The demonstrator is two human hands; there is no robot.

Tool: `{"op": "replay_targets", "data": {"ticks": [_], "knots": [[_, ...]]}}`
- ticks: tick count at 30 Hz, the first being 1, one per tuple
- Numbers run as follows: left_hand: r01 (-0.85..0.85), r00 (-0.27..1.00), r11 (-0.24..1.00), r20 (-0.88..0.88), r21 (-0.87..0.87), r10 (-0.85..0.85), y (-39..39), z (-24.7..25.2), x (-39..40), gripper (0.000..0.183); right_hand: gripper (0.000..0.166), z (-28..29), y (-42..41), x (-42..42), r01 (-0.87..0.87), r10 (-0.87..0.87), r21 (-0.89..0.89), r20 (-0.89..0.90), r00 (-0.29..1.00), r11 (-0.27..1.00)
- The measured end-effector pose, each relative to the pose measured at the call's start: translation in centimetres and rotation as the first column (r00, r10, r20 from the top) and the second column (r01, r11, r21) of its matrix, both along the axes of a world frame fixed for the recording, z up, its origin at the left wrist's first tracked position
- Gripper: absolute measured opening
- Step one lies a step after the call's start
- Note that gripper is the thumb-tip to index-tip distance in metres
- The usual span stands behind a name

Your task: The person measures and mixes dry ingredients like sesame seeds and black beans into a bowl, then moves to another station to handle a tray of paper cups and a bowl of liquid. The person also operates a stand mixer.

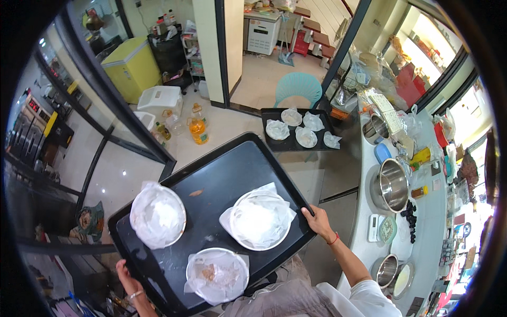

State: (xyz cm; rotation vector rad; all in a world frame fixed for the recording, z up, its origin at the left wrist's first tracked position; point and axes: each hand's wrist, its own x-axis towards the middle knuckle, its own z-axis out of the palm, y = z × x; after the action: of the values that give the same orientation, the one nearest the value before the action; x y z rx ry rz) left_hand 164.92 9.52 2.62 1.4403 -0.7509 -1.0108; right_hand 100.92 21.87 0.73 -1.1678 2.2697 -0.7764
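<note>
A large black baking tray [206, 178] is held tilted across the view in front of my body. My right hand [317, 222] grips its right rim, with a red cord on the wrist. At the lower left rim is my left hand [128, 277], its thumb side showing and the rest partly hidden by the tray. Three round white bowls lined with crumpled translucent paper stand on the tray: a left bowl [158, 216], a right bowl [259, 218] and a near bowl [217, 273]. Brownish crumbs or residue lie in the near one.
Ahead, a second black tray [293, 132] carries several paper-lined bowls beside a turquoise chair [298, 89]. Along the right runs a white counter [364, 245] with a steel pot [390, 186] and a scale [373, 228]. Oil bottles [198, 128] stand on the floor near a dark door frame [130, 134].
</note>
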Motion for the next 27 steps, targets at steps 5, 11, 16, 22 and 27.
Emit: {"op": "replay_targets", "data": {"ticks": [5,11,16,22,27], "knots": [[0.156,0.988,0.987,-0.008,0.022,-0.156,-16.3,-0.1,-16.2,0.021,0.036,-2.7,-3.2,-7.7,0.21,-0.21,-0.089,0.008,0.978,0.974],[0.382,0.92,0.924,-0.098,0.008,-0.379,-33.2,-5.8,-35.2,0.017,0.033,-8.2,-6.1,-15.6,0.386,-0.415,-0.235,-0.089,0.906,0.892],[0.522,0.852,0.853,0.026,0.014,-0.523,-41.9,-12.2,-51.7,0.017,0.04,-14.0,-9.6,-26.1,0.517,-0.553,-0.206,-0.204,0.808,0.831],[0.489,0.868,0.872,0.079,0.035,-0.49,-46.9,-23.5,-68.7,0.019,0.043,-23.5,-14.5,-42.3,0.514,-0.517,-0.077,-0.227,0.825,0.854],[0.5,0.863,0.864,0.055,0.055,-0.502,-48.9,-32.7,-78.8,0.019,0.047,-32.3,-17.7,-53.3,0.514,-0.461,0.111,-0.313,0.831,0.851]]}}
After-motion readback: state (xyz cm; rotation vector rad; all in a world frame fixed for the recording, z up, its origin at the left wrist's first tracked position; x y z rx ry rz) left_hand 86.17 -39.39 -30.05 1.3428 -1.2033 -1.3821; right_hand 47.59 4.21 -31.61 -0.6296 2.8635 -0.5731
